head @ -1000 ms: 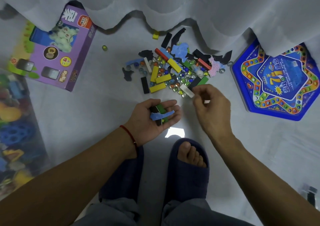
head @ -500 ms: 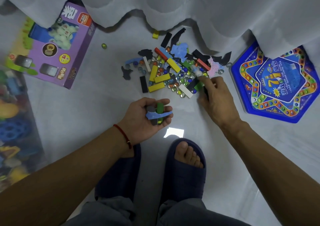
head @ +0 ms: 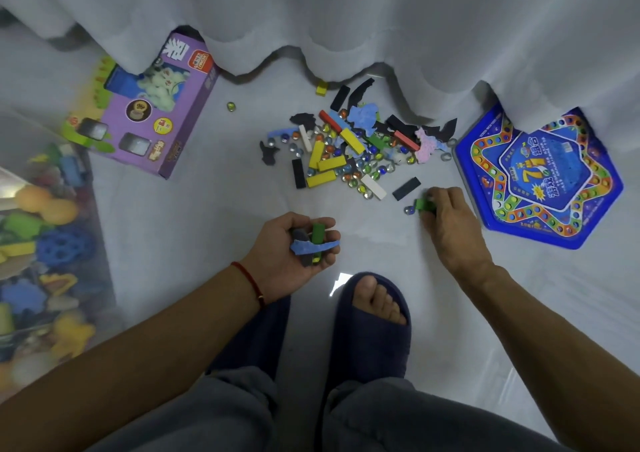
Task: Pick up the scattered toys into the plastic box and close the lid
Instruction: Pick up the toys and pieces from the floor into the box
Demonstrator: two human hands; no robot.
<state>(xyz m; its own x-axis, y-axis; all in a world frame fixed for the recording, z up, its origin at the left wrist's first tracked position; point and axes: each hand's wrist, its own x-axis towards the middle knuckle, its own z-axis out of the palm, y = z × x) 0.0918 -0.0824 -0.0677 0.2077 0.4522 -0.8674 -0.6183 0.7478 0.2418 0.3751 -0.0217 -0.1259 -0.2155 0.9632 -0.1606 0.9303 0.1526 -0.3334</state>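
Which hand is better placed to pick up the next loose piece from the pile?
The right hand. It is down at the near edge of the pile, gripping a green block, with a black block beside it. The left hand is already cradling collected pieces.

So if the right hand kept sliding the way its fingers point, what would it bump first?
Probably the black block, just past the green block the right hand grips.
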